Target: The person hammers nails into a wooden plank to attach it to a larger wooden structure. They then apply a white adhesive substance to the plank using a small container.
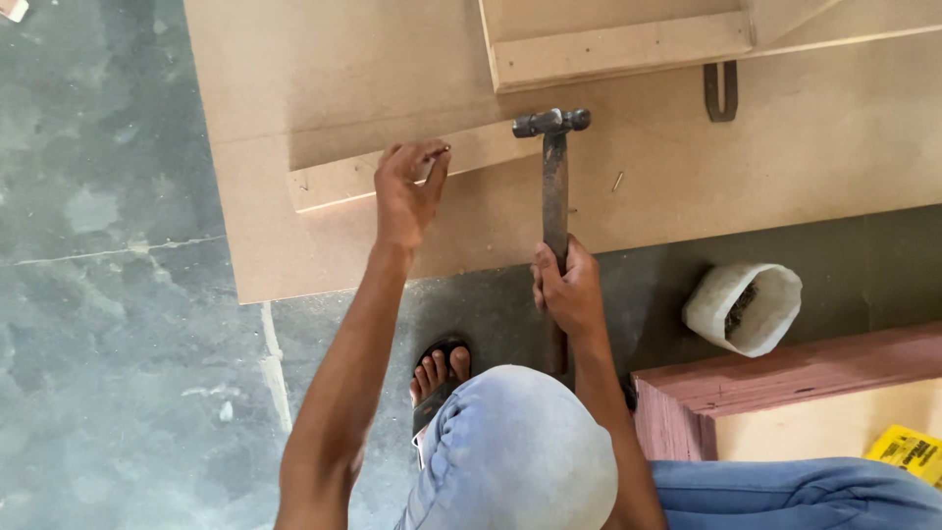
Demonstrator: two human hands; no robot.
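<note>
My left hand (pixel 408 192) rests on a narrow wooden strip (pixel 334 179) and pinches a small nail (pixel 444 151) upright against it with thumb and forefinger. My right hand (pixel 567 287) grips the dark handle of a ball-peen hammer (pixel 554 177). The hammer's metal head (pixel 550 122) hovers just right of the nail, over the strip's end. The strip lies on a large flat fibreboard sheet (pixel 687 177) on the floor.
A loose nail (pixel 617 181) lies on the sheet right of the hammer. A white cup of nails (pixel 743 306) stands on the concrete floor. A reddish wooden box (pixel 785 393) sits at lower right, a wooden frame (pixel 618 49) and metal clip (pixel 721 91) at the top. My sandalled foot (pixel 439 373) is below.
</note>
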